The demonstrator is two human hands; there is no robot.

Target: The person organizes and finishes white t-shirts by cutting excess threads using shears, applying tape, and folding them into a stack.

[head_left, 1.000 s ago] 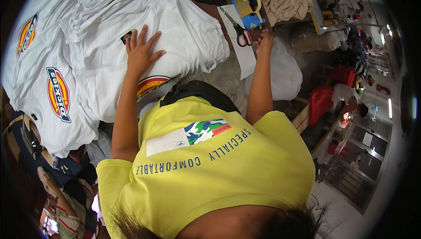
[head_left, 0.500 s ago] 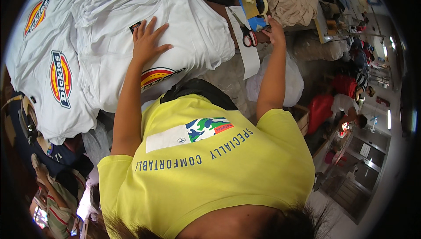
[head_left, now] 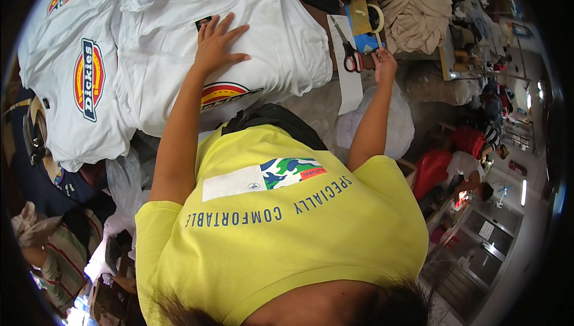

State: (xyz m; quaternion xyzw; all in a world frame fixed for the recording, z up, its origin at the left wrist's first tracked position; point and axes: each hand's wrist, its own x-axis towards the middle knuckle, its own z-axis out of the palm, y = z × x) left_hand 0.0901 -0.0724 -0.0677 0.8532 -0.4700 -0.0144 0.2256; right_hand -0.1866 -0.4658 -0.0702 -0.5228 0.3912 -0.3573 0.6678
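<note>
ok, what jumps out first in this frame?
The bright yellow T-shirt fills the lower middle. Above it, the left hand lies flat, fingers spread, on a pile of white shirts with red-and-yellow badges. The right hand rests beside red-handled scissors, upper right.

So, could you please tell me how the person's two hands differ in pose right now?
The left hand lies flat, fingers spread, on a white T-shirt; the right hand is curled by the red-handled scissors. The left reaches farther up the table. Both are bare.
</note>
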